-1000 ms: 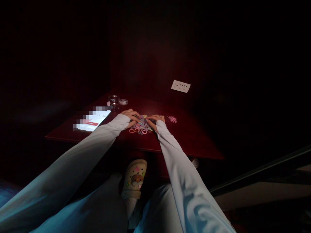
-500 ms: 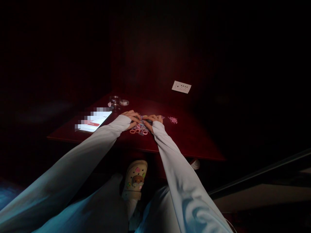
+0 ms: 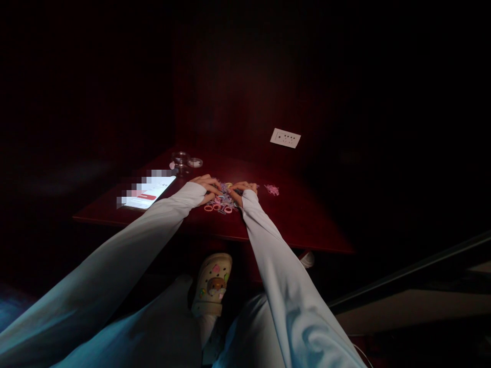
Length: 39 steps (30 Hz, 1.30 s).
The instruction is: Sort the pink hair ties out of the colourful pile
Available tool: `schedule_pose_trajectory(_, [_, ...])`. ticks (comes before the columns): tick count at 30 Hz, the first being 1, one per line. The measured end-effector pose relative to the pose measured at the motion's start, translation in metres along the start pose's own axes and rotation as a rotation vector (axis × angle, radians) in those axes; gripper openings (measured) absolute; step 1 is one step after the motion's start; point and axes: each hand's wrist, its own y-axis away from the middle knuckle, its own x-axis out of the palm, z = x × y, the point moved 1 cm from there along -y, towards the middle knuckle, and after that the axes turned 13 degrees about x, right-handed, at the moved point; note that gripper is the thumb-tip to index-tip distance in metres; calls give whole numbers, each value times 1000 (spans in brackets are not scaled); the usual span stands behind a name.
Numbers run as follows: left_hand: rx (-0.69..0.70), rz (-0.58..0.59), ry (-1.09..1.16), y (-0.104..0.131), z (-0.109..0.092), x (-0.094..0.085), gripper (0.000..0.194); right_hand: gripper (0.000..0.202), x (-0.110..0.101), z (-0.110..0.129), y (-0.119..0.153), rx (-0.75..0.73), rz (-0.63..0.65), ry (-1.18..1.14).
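Note:
A pile of small pink, purple and blue bands (image 3: 223,203) lies on the dark red tabletop (image 3: 295,220), with several pink rings along its near edge. My left hand (image 3: 208,187) rests at the pile's left side, fingers apart and touching the bands. At the right side my right hand (image 3: 242,190) reaches into the pile, its fingers bent; whether anything is between its fingertips is too small to tell. A smaller heap of pink bands (image 3: 272,190) lies apart, to the right of my right hand.
A lit phone (image 3: 151,191) lies on the left of the table. Behind it stand a clear round container (image 3: 181,159) and a small round lid or dish (image 3: 195,162). A white socket plate (image 3: 285,138) is on the back wall. Below the table edge shows a cream clog (image 3: 212,281).
My right hand's fingers have drawn in slightly, and the gap between the hands shows more of the pile. My left hand has hardly moved.

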Motion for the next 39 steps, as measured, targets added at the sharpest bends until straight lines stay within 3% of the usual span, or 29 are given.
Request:
schedule_pose_trajectory(8, [17,-42,10,0,0,-1,29,20,3,-3,-6,-17,19,-61])
schedule_pose_trajectory(18, [-6,-95,-28,-1,-2,-1,28,10,3,3,-3,-81,66,-189])
schedule_pose_trajectory(31, [10,-79,-21,0,1,-1,32,28,1,4,0,-52,65,-149])
schedule_pose_trajectory(39, [4,-56,-69,0,7,3,33,15,-1,8,1,-22,46,-141])
